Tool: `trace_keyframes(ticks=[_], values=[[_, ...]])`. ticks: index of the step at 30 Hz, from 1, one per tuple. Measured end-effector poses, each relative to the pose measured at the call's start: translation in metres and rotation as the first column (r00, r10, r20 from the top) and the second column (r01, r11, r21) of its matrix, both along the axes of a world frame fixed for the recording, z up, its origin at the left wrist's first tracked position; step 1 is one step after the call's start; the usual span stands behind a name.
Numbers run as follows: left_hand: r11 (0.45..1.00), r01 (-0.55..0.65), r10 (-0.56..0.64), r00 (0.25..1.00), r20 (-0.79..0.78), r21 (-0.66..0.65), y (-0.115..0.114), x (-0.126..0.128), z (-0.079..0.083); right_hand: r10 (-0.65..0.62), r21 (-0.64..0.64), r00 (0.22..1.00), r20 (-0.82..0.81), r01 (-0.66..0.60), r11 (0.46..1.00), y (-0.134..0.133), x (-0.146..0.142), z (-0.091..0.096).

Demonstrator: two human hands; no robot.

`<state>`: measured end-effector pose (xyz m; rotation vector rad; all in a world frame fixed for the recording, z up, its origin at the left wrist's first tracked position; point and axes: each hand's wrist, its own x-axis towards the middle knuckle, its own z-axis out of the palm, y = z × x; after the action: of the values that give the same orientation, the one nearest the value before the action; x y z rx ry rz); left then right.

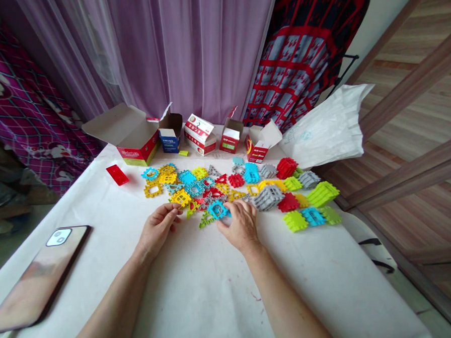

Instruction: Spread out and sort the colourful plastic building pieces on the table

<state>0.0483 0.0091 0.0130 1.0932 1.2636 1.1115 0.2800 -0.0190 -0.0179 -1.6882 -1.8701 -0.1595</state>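
My right hand (pixel 241 223) is closed on the edge of a blue toothed plastic building tile (pixel 217 210) with an open centre, thumb on the near side. My left hand (pixel 158 229) is closed, thumb and fingers pressed together, its fingertips beside a yellow window-shaped tile (pixel 180 197). Whether anything is pinched in it I cannot make out. Between the hands lies a green triangular tile (pixel 206 219). Mixed loose tiles spread behind. To the right stand sorted stacks of tiles, among them grey (pixel 268 198), red (pixel 288 202) and green (pixel 324 194).
Open boxes stand along the back: a large red one (pixel 139 148), a blue one (pixel 170 141) and several smaller red ones (pixel 229 141). A red flat piece (pixel 117 175) and a phone (pixel 38 279) lie left. A white bag (pixel 325 128) rests at the back right.
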Motion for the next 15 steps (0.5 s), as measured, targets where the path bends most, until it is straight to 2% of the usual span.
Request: trace_keyframes(ticks=[10, 15], values=[[1.0, -0.007, 0.007, 1.0, -0.013, 0.015, 0.0, 0.0, 0.001, 0.021, 0.163, 0.996, -0.088, -0.007, 0.987, -0.012, 0.006, 0.019], [1.0, -0.011, 0.012, 0.999, -0.043, 0.014, 0.001, -0.001, 0.001, -0.007, 0.206, 0.996, -0.092, 0.026, 0.978, -0.026, 0.021, 0.024]])
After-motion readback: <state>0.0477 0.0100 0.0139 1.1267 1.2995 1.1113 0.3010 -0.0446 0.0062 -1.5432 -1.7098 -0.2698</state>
